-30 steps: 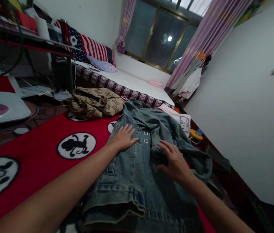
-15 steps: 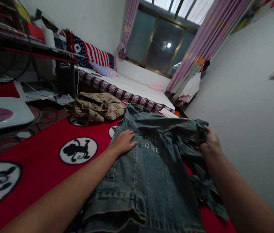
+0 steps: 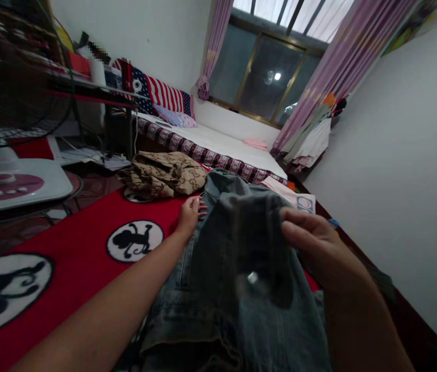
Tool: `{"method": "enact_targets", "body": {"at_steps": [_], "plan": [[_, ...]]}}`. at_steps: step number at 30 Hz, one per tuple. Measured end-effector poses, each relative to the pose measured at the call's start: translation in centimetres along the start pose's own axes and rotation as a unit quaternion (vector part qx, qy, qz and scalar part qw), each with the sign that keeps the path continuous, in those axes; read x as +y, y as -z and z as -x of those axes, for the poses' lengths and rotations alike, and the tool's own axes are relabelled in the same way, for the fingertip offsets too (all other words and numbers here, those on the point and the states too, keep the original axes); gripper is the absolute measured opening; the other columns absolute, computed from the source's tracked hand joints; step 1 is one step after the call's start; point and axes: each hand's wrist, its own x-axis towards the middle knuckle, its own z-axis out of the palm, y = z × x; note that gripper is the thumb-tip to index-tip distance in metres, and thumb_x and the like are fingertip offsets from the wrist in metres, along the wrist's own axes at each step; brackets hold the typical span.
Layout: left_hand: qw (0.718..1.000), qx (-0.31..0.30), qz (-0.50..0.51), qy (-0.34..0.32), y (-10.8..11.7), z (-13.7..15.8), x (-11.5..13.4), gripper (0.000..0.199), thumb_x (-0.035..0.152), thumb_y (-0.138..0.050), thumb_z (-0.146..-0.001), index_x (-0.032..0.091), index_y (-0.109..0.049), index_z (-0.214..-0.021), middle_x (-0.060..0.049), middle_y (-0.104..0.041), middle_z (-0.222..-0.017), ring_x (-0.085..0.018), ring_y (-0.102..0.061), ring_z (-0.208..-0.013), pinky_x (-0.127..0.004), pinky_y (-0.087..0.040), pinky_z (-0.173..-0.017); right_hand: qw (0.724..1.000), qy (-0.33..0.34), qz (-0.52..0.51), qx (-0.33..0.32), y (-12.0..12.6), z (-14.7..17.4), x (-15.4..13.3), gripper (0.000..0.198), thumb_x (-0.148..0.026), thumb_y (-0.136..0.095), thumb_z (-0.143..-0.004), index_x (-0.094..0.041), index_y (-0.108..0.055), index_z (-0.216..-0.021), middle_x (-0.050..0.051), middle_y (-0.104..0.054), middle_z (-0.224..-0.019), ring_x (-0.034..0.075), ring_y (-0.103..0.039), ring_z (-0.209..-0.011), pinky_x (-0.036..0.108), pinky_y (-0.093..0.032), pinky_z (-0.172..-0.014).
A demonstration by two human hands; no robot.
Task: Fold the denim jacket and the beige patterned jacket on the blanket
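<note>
A blue denim jacket lies spread out in front of me, its hem toward me and its collar at the far end. My right hand pinches the cuff of one jacket sleeve, raised above the body of the jacket and blurred by motion. The sleeve and its shadow cover the lettering on the jacket. At the jacket's left edge, near the shoulder, is my left hand, fingers loosely extended and nothing seen in them.
Under the jacket is a red blanket with monkey pictures. A tan patterned garment lies beyond on the left, a pale pink cloth on the right. An electric fan stands at left; behind are a bed and a desk.
My right hand has carried the sleeve cuff from the far right, inward and over the jacket's body. My left hand has shifted from the jacket's chest up to its left edge.
</note>
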Motion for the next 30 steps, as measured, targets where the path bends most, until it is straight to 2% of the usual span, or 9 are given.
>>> {"method": "enact_targets", "body": {"at_steps": [1,3,9,12,15,20,23,27,30], "plan": [[1.000,0.000,0.013,0.008,0.1,-0.1,0.1,0.026,0.036,-0.045,-0.092,0.013,-0.056,-0.098,-0.008,-0.065,-0.090,-0.016,-0.069,-0.075,-0.028,-0.058,-0.062,0.999,-0.013,0.028,-0.034,0.0,-0.2,0.3,0.024,-0.041,-0.070,-0.080,-0.017,-0.070,-0.080,0.003,-0.072,-0.073,0.014,-0.067,-0.061,0.025,-0.056,-0.059],[1.000,-0.002,0.021,0.020,0.2,-0.1,0.2,0.025,0.036,-0.044,-0.092,0.013,-0.055,-0.098,-0.008,-0.064,-0.089,-0.015,-0.068,-0.075,-0.027,-0.058,-0.064,0.997,-0.020,0.064,-0.023,0.4,-1.4,1.4,0.030,-0.045,-0.067,-0.081,-0.016,-0.070,-0.077,0.005,-0.072,-0.075,0.012,-0.066,-0.060,0.022,-0.053,-0.056],[0.998,-0.014,-0.068,0.009,-0.2,0.0,-0.1,0.022,0.026,-0.047,-0.089,0.013,-0.058,-0.104,-0.008,-0.066,-0.091,-0.014,-0.068,-0.078,-0.023,-0.056,-0.062,0.982,-0.031,0.092,0.165,1.4,-6.5,8.5,0.033,-0.047,-0.069,-0.072,-0.016,-0.068,-0.082,0.006,-0.072,-0.081,0.015,-0.065,-0.065,0.023,-0.048,-0.053],[0.979,-0.038,-0.191,-0.060,-0.5,0.3,-0.2,0.025,0.026,-0.056,-0.086,0.015,-0.063,-0.107,-0.008,-0.070,-0.092,-0.018,-0.068,-0.083,-0.028,-0.057,-0.071,0.964,0.021,0.170,0.205,0.5,-7.7,11.5,0.025,-0.039,-0.066,-0.073,-0.016,-0.070,-0.083,0.007,-0.072,-0.085,0.020,-0.066,-0.080,0.031,-0.052,-0.068],[0.946,-0.072,-0.295,-0.116,-0.7,0.7,-0.2,0.035,0.027,-0.061,-0.084,0.013,-0.064,-0.116,-0.011,-0.071,-0.096,-0.020,-0.068,-0.086,-0.031,-0.055,-0.081,0.941,0.093,0.254,0.204,0.0,-9.4,12.5,0.018,-0.031,-0.060,-0.076,-0.018,-0.070,-0.084,0.008,-0.069,-0.101,0.023,-0.063,-0.097,0.033,-0.051,-0.078],[0.921,-0.083,-0.365,-0.110,-1.0,0.9,-0.2,0.040,0.028,-0.060,-0.087,0.009,-0.064,-0.121,-0.015,-0.072,-0.104,-0.023,-0.068,-0.093,-0.033,-0.052,-0.085,0.889,0.151,0.390,0.187,-0.1,-15.0,11.3,0.019,-0.020,-0.053,-0.080,-0.018,-0.069,-0.091,0.008,-0.067,-0.102,0.021,-0.062,-0.098,0.032,-0.047,-0.087],[0.918,-0.081,-0.375,-0.097,-1.0,0.9,-0.1,0.032,0.027,-0.060,-0.087,0.013,-0.069,-0.115,-0.012,-0.073,-0.103,-0.023,-0.068,-0.097,-0.032,-0.050,-0.086,0.843,0.110,0.506,0.148,-0.5,-18.6,10.7,0.021,-0.022,-0.052,-0.084,-0.018,-0.069,-0.096,0.009,-0.066,-0.107,0.022,-0.061,-0.098,0.032,-0.046,-0.088],[0.923,-0.086,-0.366,-0.088,-1.1,0.9,0.1,0.026,0.026,-0.059,-0.087,0.016,-0.072,-0.108,-0.010,-0.074,-0.104,-0.022,-0.068,-0.098,-0.032,-0.050,-0.087,0.755,0.061,0.643,0.117,-0.9,-22.8,10.9,0.027,-0.029,-0.051,-0.089,-0.018,-0.067,-0.108,0.013,-0.064,-0.115,0.027,-0.059,-0.108,0.037,-0.043,-0.090],[0.925,-0.077,-0.360,-0.092,-1.1,0.9,-0.1,0.026,0.025,-0.062,-0.086,0.016,-0.072,-0.108,-0.010,-0.074,-0.103,-0.022,-0.069,-0.094,-0.033,-0.051,-0.085,0.729,0.011,0.677,0.102,-0.7,-25.4,11.5,0.033,-0.035,-0.054,-0.090,-0.016,-0.063,-0.115,0.017,-0.065,-0.118,0.030,-0.058,-0.112,0.041,-0.042,-0.093]]}}
